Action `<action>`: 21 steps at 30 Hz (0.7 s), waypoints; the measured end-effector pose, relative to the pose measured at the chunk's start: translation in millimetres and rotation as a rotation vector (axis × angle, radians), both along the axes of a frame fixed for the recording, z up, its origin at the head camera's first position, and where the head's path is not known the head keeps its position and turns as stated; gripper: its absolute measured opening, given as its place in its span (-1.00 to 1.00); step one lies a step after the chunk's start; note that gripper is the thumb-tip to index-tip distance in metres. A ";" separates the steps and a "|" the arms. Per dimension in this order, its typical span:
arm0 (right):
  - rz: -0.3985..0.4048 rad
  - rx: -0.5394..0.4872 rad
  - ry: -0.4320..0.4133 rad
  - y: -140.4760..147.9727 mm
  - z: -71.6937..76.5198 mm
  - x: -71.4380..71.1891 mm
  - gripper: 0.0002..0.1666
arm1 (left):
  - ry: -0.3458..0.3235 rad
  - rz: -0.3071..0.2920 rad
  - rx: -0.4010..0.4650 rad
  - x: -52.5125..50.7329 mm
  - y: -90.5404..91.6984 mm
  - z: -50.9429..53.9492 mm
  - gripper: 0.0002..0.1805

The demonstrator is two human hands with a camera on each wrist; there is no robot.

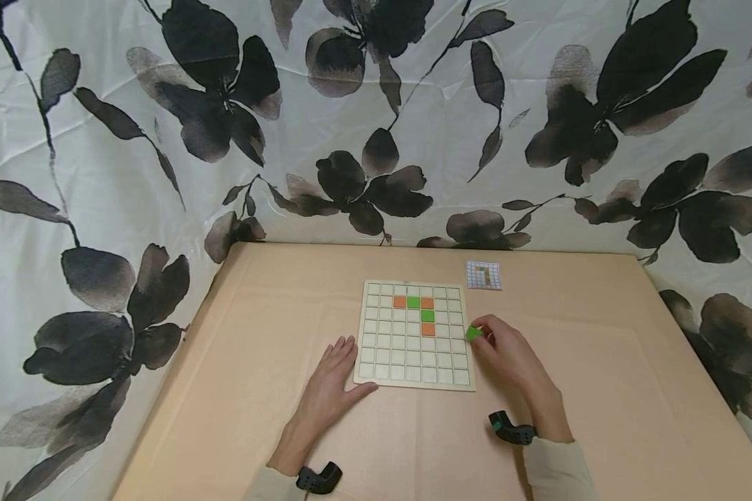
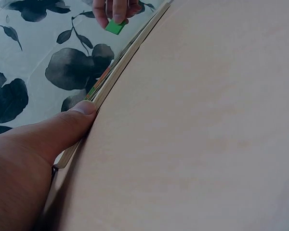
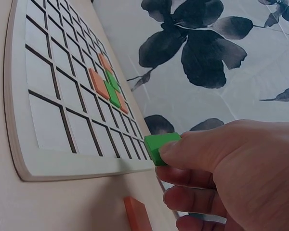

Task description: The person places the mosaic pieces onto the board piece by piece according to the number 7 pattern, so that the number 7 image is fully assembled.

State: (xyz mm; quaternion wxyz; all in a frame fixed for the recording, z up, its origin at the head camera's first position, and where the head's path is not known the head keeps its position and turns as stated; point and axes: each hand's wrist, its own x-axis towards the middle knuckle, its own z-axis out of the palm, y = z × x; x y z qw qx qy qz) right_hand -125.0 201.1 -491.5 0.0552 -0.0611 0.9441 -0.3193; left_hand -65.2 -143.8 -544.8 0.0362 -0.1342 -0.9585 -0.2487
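A square pale board (image 1: 413, 381) with a grid of cells lies on the table. In its upper part sit orange tiles (image 1: 428, 329) and green tiles (image 1: 427, 316), forming a bent row. Beside the board's right edge, my right hand (image 1: 510, 355) pinches a green square tile (image 3: 159, 144) between thumb and fingers, above the surface. My left hand (image 1: 329, 386) lies at the board's lower left corner, fingers extended, with the thumb (image 2: 84, 108) against the board's near edge. Under the right hand, a loose orange tile (image 3: 137, 214) rests on the table; the hand hides it in the head view.
A small card (image 1: 484, 275) printed with a coloured grid pattern lies behind the board, to the right. The wooden table (image 1: 257, 313) ends at a white cloth (image 1: 476, 139) with dark flowers. Each wrist wears a black device.
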 end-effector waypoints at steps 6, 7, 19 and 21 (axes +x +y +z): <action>0.003 -0.006 0.002 -5.4 -2.4 0.2 -0.70 | 0.015 -0.002 0.006 0.2 -0.4 -2.1 -0.03; 0.005 -0.008 0.003 -6.2 -2.6 0.2 -0.70 | 0.019 -0.003 0.007 0.3 -0.4 -2.1 -0.03; 0.036 -0.024 0.013 -18.5 -3.4 -1.0 -0.70 | 0.026 -0.006 0.011 1.0 -0.5 -1.2 -0.03; 0.037 -0.029 0.007 -20.6 -3.6 -1.2 -0.70 | 0.035 -0.009 0.010 0.8 -0.7 -1.4 -0.04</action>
